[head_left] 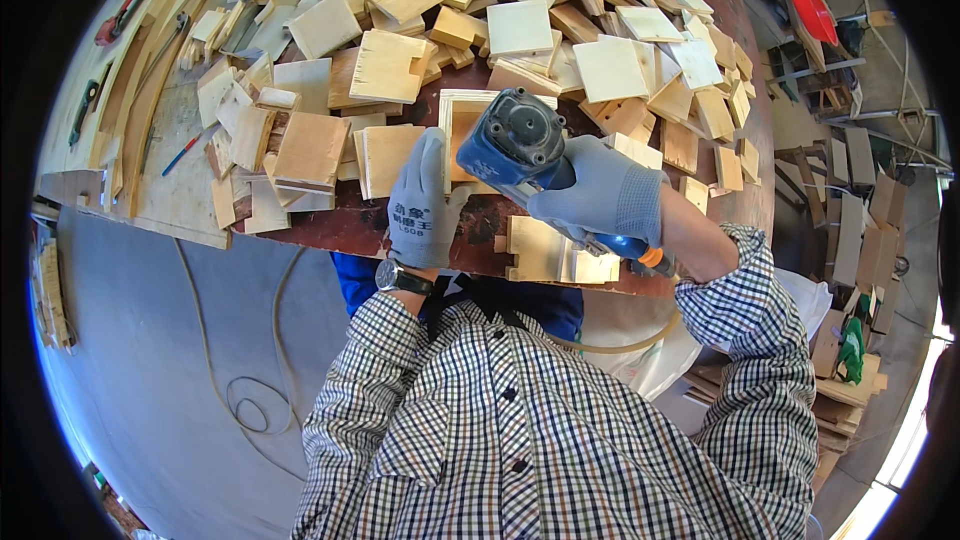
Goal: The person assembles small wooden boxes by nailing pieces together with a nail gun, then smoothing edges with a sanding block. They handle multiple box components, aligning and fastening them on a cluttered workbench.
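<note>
My right hand (600,190), in a grey glove, is wrapped round the handle of a blue and black air nail gun (515,135). The gun's head sits over a small open wooden box (462,125) at the table's near edge and hides much of it; where its nose touches is out of sight. Against the box's left near corner, my gloved left hand (420,205) holds it, fingers stretched along the side and thumb at the near side. A notched wooden piece (535,248) lies close to my body, below the gun.
Loose wooden blocks (610,70) are heaped across the dark red table (350,208). Long strips and tools, including a red-handled one (108,32), lie at left with a pen (182,155). An air hose (640,337) runs from the gun. More boards (860,210) stand at right.
</note>
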